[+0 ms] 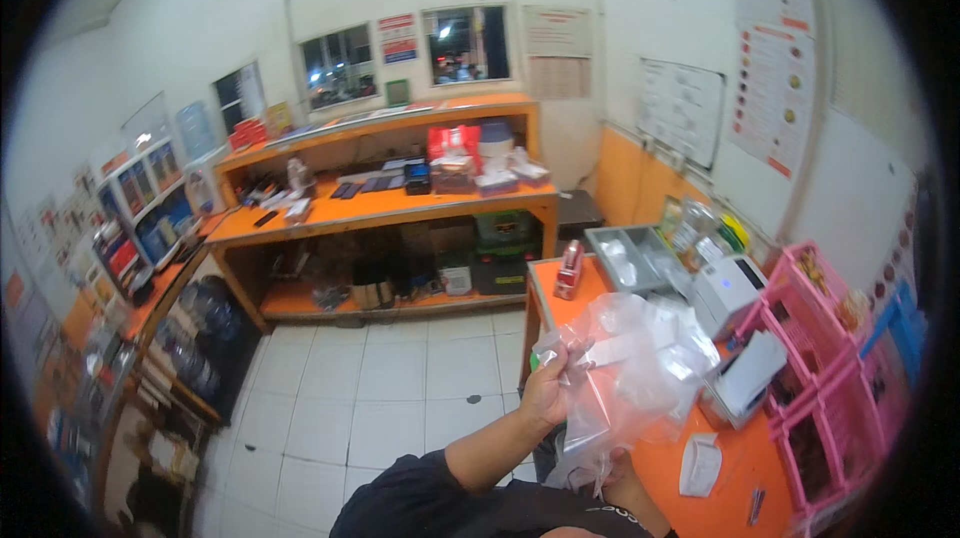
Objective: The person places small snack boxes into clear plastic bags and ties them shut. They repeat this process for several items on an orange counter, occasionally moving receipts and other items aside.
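A clear plastic bag point(600, 410) spreads in front of my body, over the near edge of the orange table point(660, 474). My left hand point(549, 392) grips its upper left edge, fingers curled round the film. Lower down, close to my shirt, my right hand point(621, 472) pinches the gathered end of the plastic; part of that hand is hidden behind the bag. More clear and silvery plastic point(679, 339) lies beyond it on the table. A small green thing point(535, 359) shows beside my left fingers, too little of it to name.
Pink plastic baskets point(810, 418) line the table's right side. Near them stand a white label printer point(727, 294) and a metal box with papers point(746, 380). A grey divided tray point(634, 257), a red stapler-like tool point(570, 269), a paper slip point(701, 465) and a pen point(756, 506) lie around.
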